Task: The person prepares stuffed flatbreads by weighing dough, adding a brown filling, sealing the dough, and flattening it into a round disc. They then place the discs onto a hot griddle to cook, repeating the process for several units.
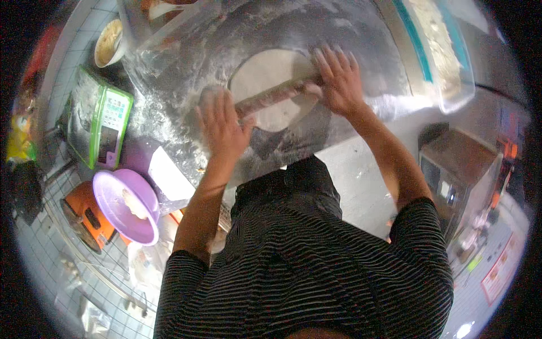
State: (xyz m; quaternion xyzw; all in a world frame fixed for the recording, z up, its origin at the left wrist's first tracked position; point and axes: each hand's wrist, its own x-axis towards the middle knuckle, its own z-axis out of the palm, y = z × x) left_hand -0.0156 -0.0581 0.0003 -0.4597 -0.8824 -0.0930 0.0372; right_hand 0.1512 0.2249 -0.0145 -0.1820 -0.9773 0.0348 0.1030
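Observation:
A round, flat sheet of dough (pixel 258 78) lies on a dark, flour-dusted work surface (pixel 186 63). Across it, on a slant, rests a rolling pin (pixel 271 96) with a floury, reddish-brown barrel. My left hand (pixel 224 123) lies over the pin's left end, somewhat blurred, its fingers stretched forward. Over the right end is my right hand (pixel 338 82), palm down, with its thumb against the barrel. Both hands press on the pin rather than visibly wrapping it. The pin's two ends are hidden under the hands.
To the left stand a green-edged digital scale (pixel 114 123), a bowl (pixel 108 44), a purple plastic basin (pixel 103 190) with pale matter inside, and an orange appliance (pixel 91 220). At the upper right is a clear container (pixel 444 63) holding something pale. A boxy appliance (pixel 461 156) stands at right.

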